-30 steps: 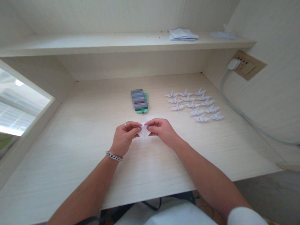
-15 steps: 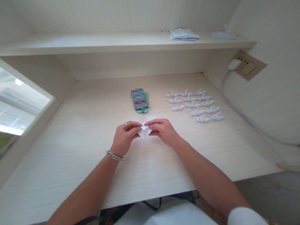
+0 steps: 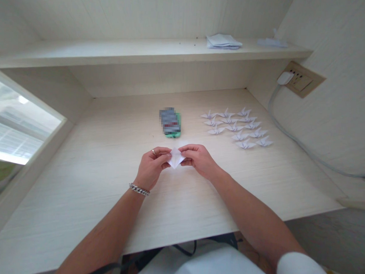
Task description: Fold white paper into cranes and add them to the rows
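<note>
White folded paper (image 3: 176,158): side corners hidden by left fingers (image 3: 162,150), right fingers (image 3: 190,154).

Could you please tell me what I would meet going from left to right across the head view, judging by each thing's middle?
Bright, pale-framed window → bare left hand → small folded white paper diamond → bare right hand → group of folded white paper cranes → beige rectangular wall socket.

The head camera looks forward — down over the desk (image 3: 94,158).
</note>
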Available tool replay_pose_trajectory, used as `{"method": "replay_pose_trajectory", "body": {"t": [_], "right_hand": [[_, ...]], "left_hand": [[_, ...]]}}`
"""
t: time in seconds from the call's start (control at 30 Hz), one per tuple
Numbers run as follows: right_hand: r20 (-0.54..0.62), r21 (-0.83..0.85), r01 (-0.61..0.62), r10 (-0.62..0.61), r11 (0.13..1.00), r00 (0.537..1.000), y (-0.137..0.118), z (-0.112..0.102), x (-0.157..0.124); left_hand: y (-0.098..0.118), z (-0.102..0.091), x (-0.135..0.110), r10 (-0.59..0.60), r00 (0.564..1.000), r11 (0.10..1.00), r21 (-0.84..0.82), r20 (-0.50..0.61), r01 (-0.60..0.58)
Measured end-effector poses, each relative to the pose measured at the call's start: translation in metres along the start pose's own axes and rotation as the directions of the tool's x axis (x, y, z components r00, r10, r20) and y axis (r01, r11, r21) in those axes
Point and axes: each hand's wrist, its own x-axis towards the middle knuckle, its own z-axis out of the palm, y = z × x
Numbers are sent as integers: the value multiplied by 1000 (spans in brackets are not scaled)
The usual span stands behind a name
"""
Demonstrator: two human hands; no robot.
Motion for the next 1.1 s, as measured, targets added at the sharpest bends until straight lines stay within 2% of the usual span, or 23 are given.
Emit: {"method": "replay_pose_trajectory", "body": {"t": [0.87, 1.1], "right_hand": [[25, -59, 10, -9, 998, 1000, -1, -2, -1], [5, -121, 62, -62, 991, 998, 5, -2, 0]], "left_hand": [[-1, -1, -1, -8, 1000, 999, 47, 15, 7], [-2, -3, -1, 13, 1000, 996, 88, 28, -15]]}}
